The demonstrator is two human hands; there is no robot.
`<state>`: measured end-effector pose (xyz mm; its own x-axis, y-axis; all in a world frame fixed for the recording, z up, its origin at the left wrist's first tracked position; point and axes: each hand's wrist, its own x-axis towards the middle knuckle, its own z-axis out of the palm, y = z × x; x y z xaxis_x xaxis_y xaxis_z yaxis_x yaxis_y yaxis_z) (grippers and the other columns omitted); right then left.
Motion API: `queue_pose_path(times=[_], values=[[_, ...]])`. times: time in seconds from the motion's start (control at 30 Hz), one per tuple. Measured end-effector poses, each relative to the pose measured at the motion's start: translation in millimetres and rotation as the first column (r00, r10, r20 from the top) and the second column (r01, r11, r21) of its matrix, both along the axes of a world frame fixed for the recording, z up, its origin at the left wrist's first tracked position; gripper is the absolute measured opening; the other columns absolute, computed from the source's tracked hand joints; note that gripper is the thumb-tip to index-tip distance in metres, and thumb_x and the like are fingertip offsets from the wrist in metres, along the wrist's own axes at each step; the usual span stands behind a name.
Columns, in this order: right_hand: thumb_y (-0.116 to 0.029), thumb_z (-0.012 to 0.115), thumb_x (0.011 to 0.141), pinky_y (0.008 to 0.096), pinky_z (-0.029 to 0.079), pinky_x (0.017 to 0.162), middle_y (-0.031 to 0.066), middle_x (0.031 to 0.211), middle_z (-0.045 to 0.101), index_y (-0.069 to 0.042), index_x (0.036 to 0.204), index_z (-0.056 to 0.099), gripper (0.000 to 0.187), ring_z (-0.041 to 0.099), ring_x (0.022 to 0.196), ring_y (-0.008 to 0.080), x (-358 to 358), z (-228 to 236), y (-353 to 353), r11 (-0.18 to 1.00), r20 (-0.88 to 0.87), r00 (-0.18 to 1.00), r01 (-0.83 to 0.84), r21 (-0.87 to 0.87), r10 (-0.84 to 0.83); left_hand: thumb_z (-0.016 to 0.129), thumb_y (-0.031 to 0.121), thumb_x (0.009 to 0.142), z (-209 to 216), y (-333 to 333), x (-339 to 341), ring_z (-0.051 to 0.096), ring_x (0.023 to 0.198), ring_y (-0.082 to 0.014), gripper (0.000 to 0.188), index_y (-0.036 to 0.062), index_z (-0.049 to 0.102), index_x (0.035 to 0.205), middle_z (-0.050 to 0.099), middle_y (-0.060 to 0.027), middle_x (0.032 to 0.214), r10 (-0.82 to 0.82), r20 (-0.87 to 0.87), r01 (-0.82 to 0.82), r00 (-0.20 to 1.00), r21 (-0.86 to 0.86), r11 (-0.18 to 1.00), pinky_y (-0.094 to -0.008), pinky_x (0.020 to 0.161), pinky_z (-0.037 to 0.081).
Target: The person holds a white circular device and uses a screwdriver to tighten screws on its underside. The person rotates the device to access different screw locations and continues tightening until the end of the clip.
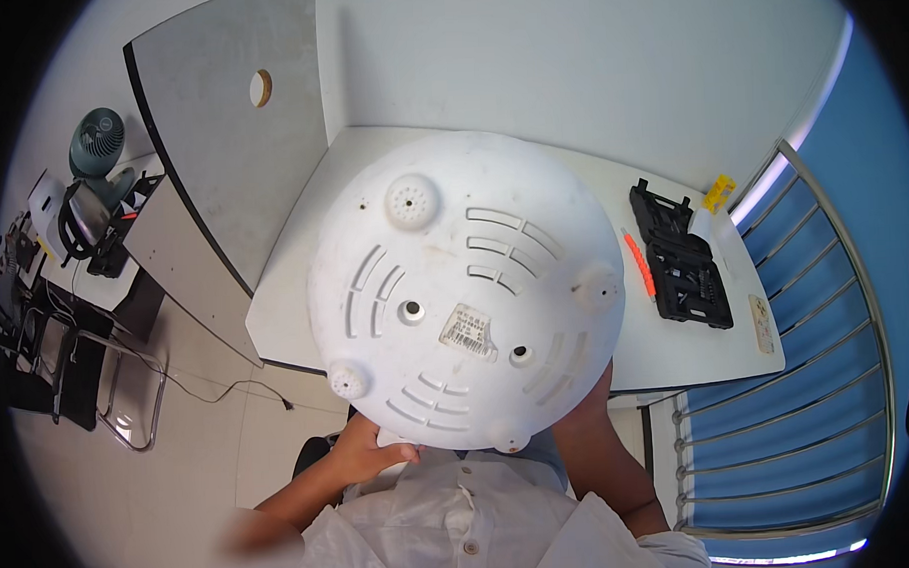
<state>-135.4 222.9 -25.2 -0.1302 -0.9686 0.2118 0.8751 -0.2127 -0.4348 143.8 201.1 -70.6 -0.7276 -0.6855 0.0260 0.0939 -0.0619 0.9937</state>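
A large round white plastic appliance [453,244] faces me with its underside. It has slotted vents, several rounded feet, screw holes and a worn paper label [466,329]. It is tilted up between me and the white table and covers much of the tabletop. At its lower left edge, my left hand [375,452] grips the rim, thumb on the near side. My right forearm [600,449] runs up behind the appliance's lower right edge. Only a sliver of the right hand or wrist shows there, and its fingers are hidden.
On the white table [677,361], right of the appliance, lie an orange stick-shaped tool [638,263], an open black tool case [682,261] and a small yellow item [718,193]. A grey partition [224,122] stands left, a metal railing [819,391] right. A plugged cord [283,402] trails on the floor.
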Motion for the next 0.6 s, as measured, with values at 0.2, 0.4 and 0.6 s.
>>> queue_pose_path(times=[0.2, 0.4, 0.6], values=[[-0.05, 0.038, 0.099, 0.0444, 0.042, 0.102, 0.0066, 0.135, 0.052, -0.013, 0.137, 0.044, 0.054, 0.052, 0.122, 0.0258, 3.3, 2.1, 3.0, 0.998, -0.034, 0.999, 0.033, 0.056, -0.031, 0.074, 0.032, 0.082, -10.8, 2.4, 2.0, 0.063, 0.082, -0.0133, 0.041, 0.0005, 0.061, 0.105, 0.066, -0.0048, 0.087, 0.052, -0.029, -0.053, 0.998, -0.034, 0.998, -0.0304, 0.076, 0.05], [-0.05, 0.037, 0.099, 0.0435, 0.042, 0.103, 0.0055, 0.136, 0.051, -0.014, 0.138, 0.043, 0.053, 0.05, 0.122, 0.0254, 4.3, 3.6, 6.2, 0.986, -0.051, 0.995, 0.087, 0.141, -0.081, 0.069, 0.024, 0.088, -8.5, -0.7, 3.8, 0.064, 0.076, -0.0173, 0.032, -0.0012, 0.058, 0.105, 0.065, -0.0095, 0.092, -0.016, -0.036, 0.011, 0.999, -0.129, 0.992, -0.033, 0.069, 0.052], [-0.05, 0.038, 0.098, 0.0442, 0.043, 0.102, 0.0067, 0.135, 0.051, -0.013, 0.137, 0.044, 0.054, 0.05, 0.122, 0.0263, 5.9, 4.1, 5.1, 0.984, -0.094, 0.993, 0.09, 0.151, -0.076, 0.073, 0.03, 0.082, -9.1, 3.9, 7.7, 0.064, 0.085, -0.0153, 0.042, -0.0003, 0.061, 0.108, 0.067, -0.0064, 0.091, -0.014, 0.021, 0.014, 1.0, 0.043, 0.999, -0.0322, 0.08, 0.05]])
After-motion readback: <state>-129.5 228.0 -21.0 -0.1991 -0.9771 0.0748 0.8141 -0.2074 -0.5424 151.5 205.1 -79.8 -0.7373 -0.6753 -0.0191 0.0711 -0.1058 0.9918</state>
